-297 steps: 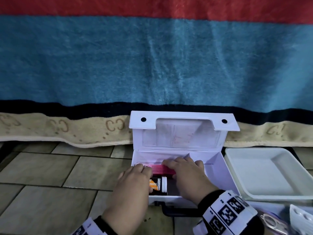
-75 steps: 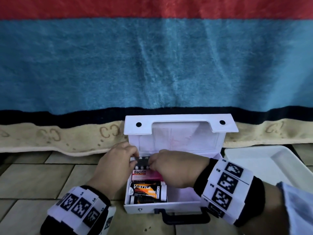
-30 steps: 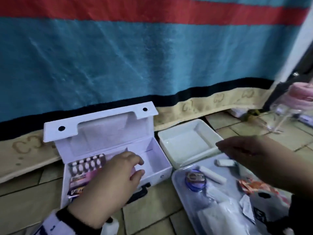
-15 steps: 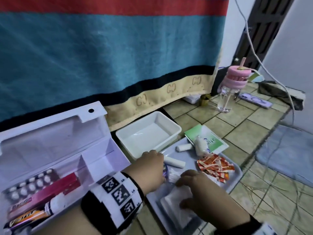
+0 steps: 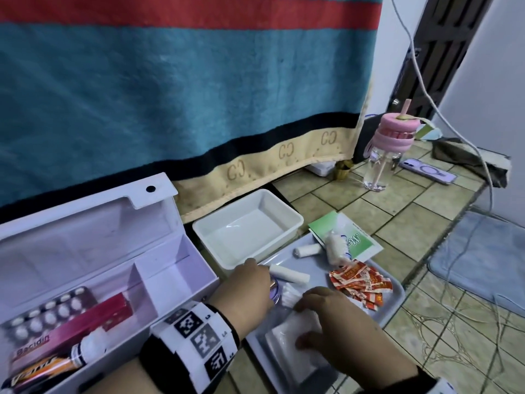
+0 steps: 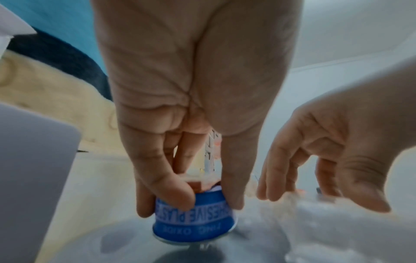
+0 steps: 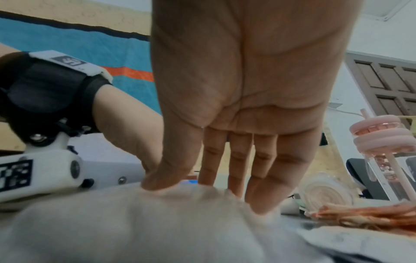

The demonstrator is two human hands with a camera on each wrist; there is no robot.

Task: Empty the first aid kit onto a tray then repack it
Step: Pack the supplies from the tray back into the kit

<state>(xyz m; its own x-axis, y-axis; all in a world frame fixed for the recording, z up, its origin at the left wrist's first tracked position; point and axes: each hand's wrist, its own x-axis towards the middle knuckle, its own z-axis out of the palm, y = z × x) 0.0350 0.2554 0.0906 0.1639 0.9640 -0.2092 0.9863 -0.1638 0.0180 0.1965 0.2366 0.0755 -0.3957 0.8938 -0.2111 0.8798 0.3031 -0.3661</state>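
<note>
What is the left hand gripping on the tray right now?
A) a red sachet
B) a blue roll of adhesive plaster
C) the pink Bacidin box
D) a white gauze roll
B: in the left wrist view the left hand has its fingers curled round the blue roll of adhesive plaster standing on the tray, while the gauze rolls, sachets and Bacidin box lie untouched.

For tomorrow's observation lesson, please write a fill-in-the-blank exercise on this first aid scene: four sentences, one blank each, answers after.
1. The left hand grips a roll of adhesive plaster whose wrapper is ____ in colour.
2. The right hand rests on a ____ gauze pad on the grey tray.
3. The lid of the first aid kit stands ____.
4. The bottle on the floor has a ____ lid.

Missing words: blue; white; open; pink
</note>
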